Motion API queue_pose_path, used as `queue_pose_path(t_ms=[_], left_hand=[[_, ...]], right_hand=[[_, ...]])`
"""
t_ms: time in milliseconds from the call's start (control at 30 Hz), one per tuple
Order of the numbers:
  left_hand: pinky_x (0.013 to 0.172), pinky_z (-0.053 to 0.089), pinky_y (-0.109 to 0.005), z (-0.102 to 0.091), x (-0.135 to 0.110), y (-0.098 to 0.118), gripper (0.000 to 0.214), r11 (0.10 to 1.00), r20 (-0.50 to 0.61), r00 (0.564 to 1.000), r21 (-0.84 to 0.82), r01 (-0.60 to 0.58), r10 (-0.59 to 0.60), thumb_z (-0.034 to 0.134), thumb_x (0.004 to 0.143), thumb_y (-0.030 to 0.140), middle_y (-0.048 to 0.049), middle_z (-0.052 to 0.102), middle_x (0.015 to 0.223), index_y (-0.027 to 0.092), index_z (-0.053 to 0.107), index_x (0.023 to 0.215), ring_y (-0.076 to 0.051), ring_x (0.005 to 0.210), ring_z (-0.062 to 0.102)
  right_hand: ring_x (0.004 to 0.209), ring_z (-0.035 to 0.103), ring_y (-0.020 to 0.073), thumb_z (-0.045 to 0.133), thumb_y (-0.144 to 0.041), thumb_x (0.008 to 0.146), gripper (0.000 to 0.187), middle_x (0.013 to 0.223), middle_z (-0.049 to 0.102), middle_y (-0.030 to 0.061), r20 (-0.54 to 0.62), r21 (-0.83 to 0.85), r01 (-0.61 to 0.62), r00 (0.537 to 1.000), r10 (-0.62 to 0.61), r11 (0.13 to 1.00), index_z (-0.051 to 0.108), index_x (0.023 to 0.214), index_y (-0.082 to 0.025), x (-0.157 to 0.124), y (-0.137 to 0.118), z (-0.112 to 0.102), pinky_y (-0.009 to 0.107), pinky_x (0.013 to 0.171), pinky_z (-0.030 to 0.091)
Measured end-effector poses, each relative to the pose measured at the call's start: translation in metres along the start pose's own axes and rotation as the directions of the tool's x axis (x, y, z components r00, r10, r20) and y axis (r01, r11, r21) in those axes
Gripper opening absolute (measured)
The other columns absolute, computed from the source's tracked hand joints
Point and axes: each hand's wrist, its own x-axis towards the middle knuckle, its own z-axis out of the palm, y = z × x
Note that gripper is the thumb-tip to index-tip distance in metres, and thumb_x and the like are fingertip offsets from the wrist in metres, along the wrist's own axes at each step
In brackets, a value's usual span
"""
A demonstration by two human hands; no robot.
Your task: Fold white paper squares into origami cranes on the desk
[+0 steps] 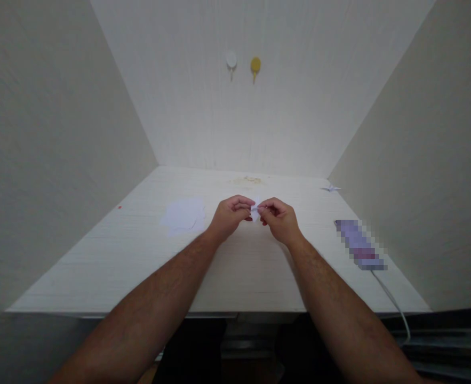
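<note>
A small folded piece of white paper (255, 212) is pinched between my two hands above the middle of the table. My left hand (232, 214) grips its left side with closed fingers, and my right hand (278, 217) grips its right side with thumb and fingertips. Fingers cover much of the paper, so its exact folds are hidden. To the left of my left hand lies a loose stack of white paper sheets (184, 214). A small folded paper crane (331, 188) rests near the back right corner.
On the right of the white table (139, 272) lies a blurred-out flat device (359, 244), its white cable (393, 298) running over the front edge. Walls close in the sides and back. White (231, 60) and yellow hooks (255, 65) hang on the back wall. A red speck (119, 207) lies left.
</note>
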Motion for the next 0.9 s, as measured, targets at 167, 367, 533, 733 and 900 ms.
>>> queue_pose_path(t_ms=[167, 367, 533, 733, 900], left_hand=[[0.064, 0.054, -0.026, 0.0023, -0.0015, 0.0006, 0.023, 0.999, -0.027, 0.999, 0.044, -0.017, 0.018, 0.075, 0.067, 0.022, -0.0034, 0.071, 0.074, 0.013, 0.069, 0.087, -0.012, 0.063, 0.065], [0.066, 0.055, -0.027, 0.0035, -0.0028, -0.0031, 0.026, 0.994, -0.069, 0.996, 0.095, -0.055, 0.061, 0.079, 0.066, 0.029, -0.0061, 0.074, 0.078, 0.013, 0.071, 0.085, -0.014, 0.067, 0.068], [0.063, 0.054, -0.026, 0.0046, -0.0025, -0.0045, 0.024, 0.983, -0.093, 0.991, 0.162, -0.085, 0.101, 0.079, 0.065, 0.028, -0.0060, 0.075, 0.076, 0.014, 0.072, 0.083, -0.015, 0.066, 0.069], [0.060, 0.052, -0.024, 0.0050, -0.0011, -0.0075, 0.018, 0.974, -0.120, 0.981, 0.185, -0.127, 0.150, 0.077, 0.069, 0.030, -0.0035, 0.073, 0.071, 0.015, 0.071, 0.076, -0.013, 0.062, 0.066], [0.055, 0.048, -0.021, 0.0081, -0.0025, -0.0016, 0.011, 0.981, -0.182, 0.979, 0.184, -0.060, 0.094, 0.071, 0.069, 0.024, 0.0004, 0.066, 0.058, 0.015, 0.067, 0.064, -0.010, 0.055, 0.059]], right_hand=[[0.047, 0.053, 0.0105, 0.060, -0.038, 0.084, 0.017, 0.057, 0.058, -0.0039, -0.036, -0.017, -0.010, 0.999, 0.010, 1.000, 0.060, 0.082, -0.021, -0.0020, -0.0004, 0.0032, 0.024, 0.047, 0.045], [0.047, 0.054, 0.0101, 0.061, -0.035, 0.083, 0.015, 0.056, 0.058, -0.0045, -0.042, 0.006, -0.008, 0.999, 0.008, 1.000, 0.059, 0.081, -0.021, -0.0025, -0.0054, 0.0042, 0.023, 0.047, 0.044], [0.045, 0.052, 0.0099, 0.062, -0.036, 0.083, 0.016, 0.051, 0.056, -0.0056, -0.079, 0.037, -0.034, 0.996, 0.037, 0.999, 0.058, 0.079, -0.020, -0.0022, -0.0060, 0.0073, 0.022, 0.045, 0.041], [0.043, 0.051, 0.0095, 0.061, -0.035, 0.083, 0.016, 0.051, 0.056, -0.0054, -0.077, 0.067, -0.058, 0.995, 0.063, 0.996, 0.057, 0.078, -0.020, -0.0025, -0.0060, 0.0093, 0.021, 0.043, 0.040], [0.044, 0.053, 0.0097, 0.063, -0.035, 0.081, 0.017, 0.052, 0.057, -0.0049, -0.067, 0.032, -0.086, 0.994, 0.088, 0.996, 0.058, 0.078, -0.020, -0.0033, -0.0042, 0.0093, 0.021, 0.044, 0.041]])
